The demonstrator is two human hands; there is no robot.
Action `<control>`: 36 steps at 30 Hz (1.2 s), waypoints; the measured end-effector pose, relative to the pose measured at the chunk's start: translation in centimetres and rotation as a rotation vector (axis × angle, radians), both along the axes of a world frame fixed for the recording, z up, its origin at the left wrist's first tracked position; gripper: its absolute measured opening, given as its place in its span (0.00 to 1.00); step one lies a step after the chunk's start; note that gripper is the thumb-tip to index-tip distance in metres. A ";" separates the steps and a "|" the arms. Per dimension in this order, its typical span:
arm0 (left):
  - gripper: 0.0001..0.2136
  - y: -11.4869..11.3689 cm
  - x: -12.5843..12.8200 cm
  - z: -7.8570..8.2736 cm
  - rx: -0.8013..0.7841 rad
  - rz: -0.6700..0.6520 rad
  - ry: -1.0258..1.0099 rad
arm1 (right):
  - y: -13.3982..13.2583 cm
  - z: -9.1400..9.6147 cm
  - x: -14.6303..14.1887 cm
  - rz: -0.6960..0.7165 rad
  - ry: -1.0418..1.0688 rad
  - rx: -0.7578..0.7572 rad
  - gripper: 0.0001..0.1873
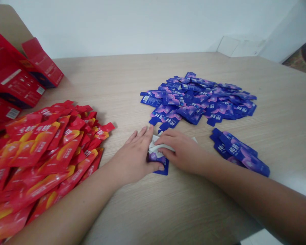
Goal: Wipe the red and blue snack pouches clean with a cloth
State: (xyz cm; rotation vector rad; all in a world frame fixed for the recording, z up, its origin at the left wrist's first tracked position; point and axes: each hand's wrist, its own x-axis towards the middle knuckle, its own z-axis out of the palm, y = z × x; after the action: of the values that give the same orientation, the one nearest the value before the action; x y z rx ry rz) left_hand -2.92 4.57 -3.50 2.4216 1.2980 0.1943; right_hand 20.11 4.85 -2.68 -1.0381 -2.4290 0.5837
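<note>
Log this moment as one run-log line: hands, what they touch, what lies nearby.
left hand: at white wrapper | right hand: on white wrapper | beneath: blue sachet | nearby: red sachet pile, blue sachet pile

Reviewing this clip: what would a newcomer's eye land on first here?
First comes the large heap of glossy red sachets on the left of the wooden table, then the blue-purple sachets at centre-back. At the front, the left hand and right hand meet over a crumpled white piece and a blue sachet.

Blue sachets (165, 121) and red sachets (47, 131) bear large white Chinese characters, too blurred to read exactly.
</note>
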 end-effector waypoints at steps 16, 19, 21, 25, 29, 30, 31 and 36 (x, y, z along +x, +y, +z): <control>0.43 -2.9 1.8 0.8 0.069 -0.234 -0.008 | 2.6 -1.8 2.2 -0.339 0.187 0.138 0.11; 0.25 -3.4 2.3 1.0 0.176 -0.226 0.080 | 2.6 -1.9 2.3 -0.342 0.213 0.139 0.12; 0.23 -3.6 2.1 1.0 0.221 -0.169 0.140 | 2.6 -2.0 2.4 -0.343 0.236 0.145 0.12; 0.32 -3.4 1.4 1.1 0.260 0.023 0.128 | 2.3 -2.0 2.2 -0.391 0.278 0.169 0.12; 0.23 -3.0 1.3 1.5 0.292 0.118 0.043 | 1.9 -1.8 2.0 -0.361 0.287 0.183 0.11; 0.19 -3.0 1.4 1.6 0.280 0.105 0.074 | 1.8 -1.7 1.9 -0.342 0.283 0.177 0.11; 0.16 -3.0 1.5 1.7 0.270 0.095 0.106 | 1.7 -1.6 1.9 -0.328 0.280 0.171 0.11; 0.35 -2.7 1.8 0.7 0.266 0.143 0.009 | 1.4 -1.5 1.8 -0.309 0.298 0.178 0.12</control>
State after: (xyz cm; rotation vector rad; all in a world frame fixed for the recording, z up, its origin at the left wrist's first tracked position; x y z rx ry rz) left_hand -1.12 1.88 -2.77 2.5462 1.5360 0.4202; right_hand 21.92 6.25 -4.18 -1.1319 -1.9743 0.3777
